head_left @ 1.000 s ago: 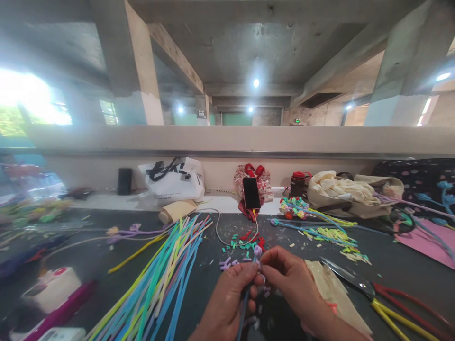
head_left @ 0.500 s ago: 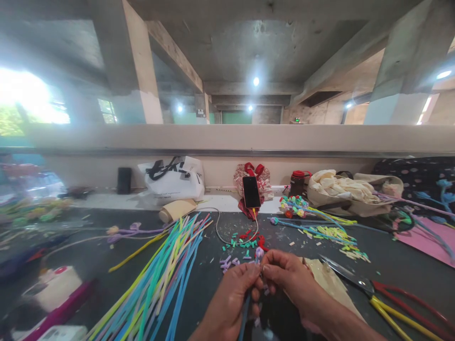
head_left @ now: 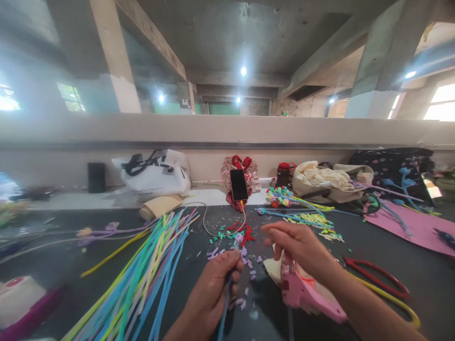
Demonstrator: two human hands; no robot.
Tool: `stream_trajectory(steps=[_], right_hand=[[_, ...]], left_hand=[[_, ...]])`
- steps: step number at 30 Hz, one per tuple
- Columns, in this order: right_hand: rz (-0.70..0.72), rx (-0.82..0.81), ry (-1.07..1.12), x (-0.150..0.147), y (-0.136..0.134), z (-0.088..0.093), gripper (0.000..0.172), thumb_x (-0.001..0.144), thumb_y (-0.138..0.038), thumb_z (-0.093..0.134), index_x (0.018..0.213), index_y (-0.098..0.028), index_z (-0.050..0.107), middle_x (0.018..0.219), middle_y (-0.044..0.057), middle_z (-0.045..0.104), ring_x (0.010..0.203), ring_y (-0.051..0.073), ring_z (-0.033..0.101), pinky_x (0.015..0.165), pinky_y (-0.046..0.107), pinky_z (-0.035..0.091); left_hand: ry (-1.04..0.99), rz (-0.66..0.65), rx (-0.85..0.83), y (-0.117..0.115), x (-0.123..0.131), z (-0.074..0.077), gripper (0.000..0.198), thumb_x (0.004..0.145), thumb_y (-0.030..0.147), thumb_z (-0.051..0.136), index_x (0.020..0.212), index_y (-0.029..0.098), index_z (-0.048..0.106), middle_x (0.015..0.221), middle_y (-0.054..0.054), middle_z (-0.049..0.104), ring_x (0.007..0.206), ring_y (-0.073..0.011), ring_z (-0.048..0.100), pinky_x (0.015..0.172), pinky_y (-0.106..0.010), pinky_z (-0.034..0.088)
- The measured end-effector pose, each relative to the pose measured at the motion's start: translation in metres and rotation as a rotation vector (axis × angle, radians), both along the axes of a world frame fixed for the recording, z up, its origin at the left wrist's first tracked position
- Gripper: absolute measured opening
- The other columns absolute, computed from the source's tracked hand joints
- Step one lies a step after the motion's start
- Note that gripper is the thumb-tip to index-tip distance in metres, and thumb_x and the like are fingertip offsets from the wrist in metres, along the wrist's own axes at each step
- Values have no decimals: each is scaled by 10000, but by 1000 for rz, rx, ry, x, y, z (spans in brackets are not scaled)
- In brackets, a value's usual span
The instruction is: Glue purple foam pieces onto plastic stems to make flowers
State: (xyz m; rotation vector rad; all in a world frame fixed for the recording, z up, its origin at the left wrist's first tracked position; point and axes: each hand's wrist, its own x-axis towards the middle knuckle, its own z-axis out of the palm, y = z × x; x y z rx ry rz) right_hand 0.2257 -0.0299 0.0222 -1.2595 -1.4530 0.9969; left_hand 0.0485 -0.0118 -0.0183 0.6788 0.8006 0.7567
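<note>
At six o'clock in the view, the bare left hand (head_left: 215, 279) is closed around a slender blue-grey fuzzy stem (head_left: 223, 315), thumb pressed to the index finger just below a pale purple fuzzy blossom (head_left: 239, 239). This stem runs down past the palm to the lower edge, and the blossom tops it. Towards four o'clock, the bare right hand (head_left: 296, 241) is well apart from the left, fingers loosely bent and pointing towards it; whether the fingertips pinch anything small cannot be told. At five o'clock, below that hand and partly behind the forearm, lies a pink plastic glue gun (head_left: 300, 291), with a beige sheet (head_left: 272, 270) beside it. Between the hands, short pale purple fuzzy snippets (head_left: 252, 274) are strewn over the black tabletop (head_left: 192, 289), and bright red fuzzy pieces (head_left: 247, 233) lie just beyond the blossom. A bundle of long pastel fuzzy stems (head_left: 142, 279) spreads between seven and eight o'clock. Further out at four o'clock lie red-and-yellow-handled scissors (head_left: 393, 278), their blades hidden behind the forearm.
</note>
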Motion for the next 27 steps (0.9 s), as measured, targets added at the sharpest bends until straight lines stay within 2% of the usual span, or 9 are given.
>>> stream_trajectory(steps=[3,6,8,10,11,14,21,24,27], right_hand=[[-86,48,-297,31,-25,-5,231,778,-339,484,889,-203,634,669,4,634,525,139,579,393,203,376],[-170,88,-680,50,-52,-26,193,737,-346,558,879,-240,635,752,14,643,648,185,588,537,260,425],[-165,90,-834,53,-64,-40,290,699,-354,603,974,-264,601,925,36,627,797,225,578,658,305,431],[-149,88,-943,52,-68,-49,350,693,-352,599,1030,-266,569,1002,56,596,881,255,549,729,350,411],[-138,83,-987,50,-67,-51,340,696,-344,587,1025,-261,568,993,60,592,884,262,542,733,363,404],[-105,62,-1075,47,-61,-52,232,706,-311,545,924,-247,591,910,55,592,838,261,541,688,354,393],[-115,61,-935,53,-61,-48,139,677,-231,543,794,-229,619,819,23,605,776,203,546,643,266,379],[-116,32,-763,68,-63,-43,162,706,-245,531,830,-234,635,799,4,628,731,179,556,632,243,391],[-110,-45,-475,92,-65,-39,225,719,-344,562,875,-210,653,767,7,653,717,195,576,615,247,419]], left_hand=[[20,27,4,-1,-2,5,267,648,380,624,594,160,483,382,91,412,270,-14,349,312,-116,230],[40,1,36,-4,-2,6,255,683,375,588,601,145,514,390,76,438,274,-15,364,308,-115,248],[71,-32,77,-6,0,3,245,708,352,564,621,125,537,411,55,481,276,-11,373,301,-109,250],[106,-44,129,-9,7,0,212,714,315,561,651,115,533,491,18,565,290,-6,399,285,-102,233],[117,-38,137,-10,12,-1,179,701,289,575,669,126,509,609,-18,632,320,-16,447,272,-103,223],[172,-66,135,-12,30,-4,154,718,282,539,718,148,461,712,-55,666,341,-48,512,246,-114,196],[303,-62,168,-6,65,-11,86,744,222,442,753,137,439,726,-73,644,401,-110,598,253,-125,222],[324,-51,165,-5,66,-17,102,753,242,435,750,141,428,717,-61,633,390,-100,594,255,-120,214],[321,-47,168,-5,65,-22,127,758,273,437,742,148,425,735,-53,629,396,-97,598,253,-118,217]])
